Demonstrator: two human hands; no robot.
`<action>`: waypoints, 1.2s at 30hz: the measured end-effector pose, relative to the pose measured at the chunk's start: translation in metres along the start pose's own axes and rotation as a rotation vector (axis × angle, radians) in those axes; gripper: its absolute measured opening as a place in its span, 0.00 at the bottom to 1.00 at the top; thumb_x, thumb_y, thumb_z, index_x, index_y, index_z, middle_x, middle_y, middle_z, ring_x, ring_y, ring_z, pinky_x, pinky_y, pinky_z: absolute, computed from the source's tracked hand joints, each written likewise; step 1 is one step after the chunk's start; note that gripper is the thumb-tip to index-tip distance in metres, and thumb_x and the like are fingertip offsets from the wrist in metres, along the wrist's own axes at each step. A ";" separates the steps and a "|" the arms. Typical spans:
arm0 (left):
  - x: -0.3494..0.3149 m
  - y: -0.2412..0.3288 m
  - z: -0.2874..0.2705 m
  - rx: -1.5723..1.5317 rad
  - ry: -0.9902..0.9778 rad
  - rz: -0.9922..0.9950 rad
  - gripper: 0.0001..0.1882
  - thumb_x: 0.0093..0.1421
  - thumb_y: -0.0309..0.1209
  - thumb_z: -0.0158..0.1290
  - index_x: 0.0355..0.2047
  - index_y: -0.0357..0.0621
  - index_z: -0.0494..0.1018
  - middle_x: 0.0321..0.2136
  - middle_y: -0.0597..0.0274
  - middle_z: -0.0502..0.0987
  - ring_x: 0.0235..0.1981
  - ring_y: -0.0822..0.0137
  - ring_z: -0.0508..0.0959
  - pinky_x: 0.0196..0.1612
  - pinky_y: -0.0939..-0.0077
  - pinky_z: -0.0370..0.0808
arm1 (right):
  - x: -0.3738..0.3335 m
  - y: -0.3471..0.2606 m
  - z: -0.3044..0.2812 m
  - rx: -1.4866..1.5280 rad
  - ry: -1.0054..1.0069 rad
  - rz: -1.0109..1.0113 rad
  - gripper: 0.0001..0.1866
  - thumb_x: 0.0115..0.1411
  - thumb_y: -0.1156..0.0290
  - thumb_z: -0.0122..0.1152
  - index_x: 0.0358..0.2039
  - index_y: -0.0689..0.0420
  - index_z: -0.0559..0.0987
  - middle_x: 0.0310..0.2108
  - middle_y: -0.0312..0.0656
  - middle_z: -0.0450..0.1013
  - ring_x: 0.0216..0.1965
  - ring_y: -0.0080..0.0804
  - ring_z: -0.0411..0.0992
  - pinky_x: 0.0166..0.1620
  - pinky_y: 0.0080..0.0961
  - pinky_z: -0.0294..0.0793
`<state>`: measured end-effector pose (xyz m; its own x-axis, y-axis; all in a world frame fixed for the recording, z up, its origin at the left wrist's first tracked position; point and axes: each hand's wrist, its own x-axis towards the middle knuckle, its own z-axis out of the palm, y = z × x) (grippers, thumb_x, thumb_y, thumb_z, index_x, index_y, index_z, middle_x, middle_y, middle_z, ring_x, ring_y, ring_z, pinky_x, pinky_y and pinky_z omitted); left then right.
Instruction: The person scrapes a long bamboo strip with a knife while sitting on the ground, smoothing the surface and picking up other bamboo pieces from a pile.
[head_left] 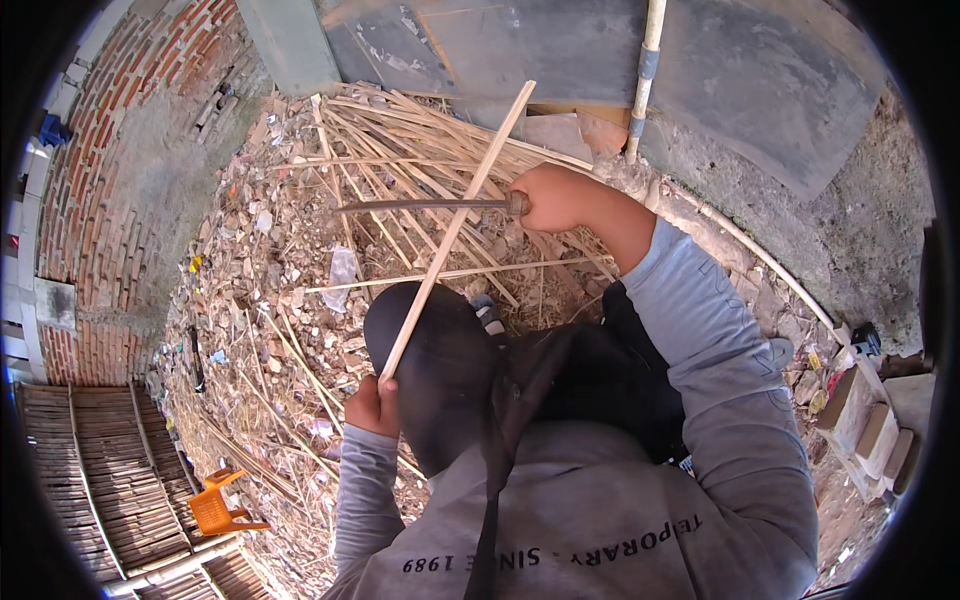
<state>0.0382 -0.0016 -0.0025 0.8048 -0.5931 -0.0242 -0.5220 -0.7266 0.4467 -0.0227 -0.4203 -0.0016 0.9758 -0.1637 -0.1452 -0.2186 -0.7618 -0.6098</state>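
Observation:
A long pale bamboo strip (431, 276) slants up and away from my left hand (372, 407), whose fingers are closed round its near end. My right hand (552, 197) is a fist on the handle of a machete (410, 205). The dark, narrow blade points left and crosses the strip in its upper half; whether the two touch I cannot tell. Most of the handle is hidden inside my right fist. My dark-trousered knee (425, 370) is bent under the lower part of the strip.
Many loose bamboo strips (385, 125) lie heaped ahead on rubble-strewn ground (265, 265). Grey panels (560, 50) and a white pipe (648, 80) stand behind them. To the left are a brick wall (90, 230) and an orange plastic chair (215, 508). Blocks (865, 430) sit at the right.

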 end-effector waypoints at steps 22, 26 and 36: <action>-0.003 0.006 0.003 0.062 0.021 -0.069 0.31 0.65 0.55 0.43 0.23 0.36 0.66 0.15 0.40 0.70 0.21 0.37 0.73 0.24 0.51 0.66 | 0.007 -0.033 0.026 -0.047 -0.108 -0.083 0.16 0.46 0.66 0.61 0.36 0.58 0.80 0.29 0.52 0.77 0.34 0.49 0.76 0.39 0.41 0.74; 0.000 0.003 0.006 0.073 0.021 -0.066 0.29 0.65 0.54 0.44 0.23 0.37 0.65 0.14 0.40 0.70 0.20 0.37 0.74 0.23 0.51 0.67 | 0.016 -0.014 0.029 -0.049 -0.155 -0.013 0.15 0.46 0.66 0.61 0.35 0.57 0.80 0.28 0.50 0.77 0.33 0.48 0.75 0.38 0.41 0.74; -0.001 0.002 0.007 0.020 0.063 -0.061 0.27 0.63 0.52 0.48 0.21 0.38 0.64 0.12 0.42 0.69 0.18 0.38 0.72 0.22 0.52 0.67 | 0.010 -0.034 0.032 -0.106 -0.098 -0.098 0.14 0.46 0.65 0.63 0.30 0.60 0.79 0.28 0.53 0.76 0.33 0.52 0.75 0.38 0.43 0.73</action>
<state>0.0339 -0.0050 -0.0076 0.8508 -0.5254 0.0058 -0.4770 -0.7677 0.4279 -0.0057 -0.3759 -0.0068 0.9855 -0.0275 -0.1676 -0.1152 -0.8336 -0.5402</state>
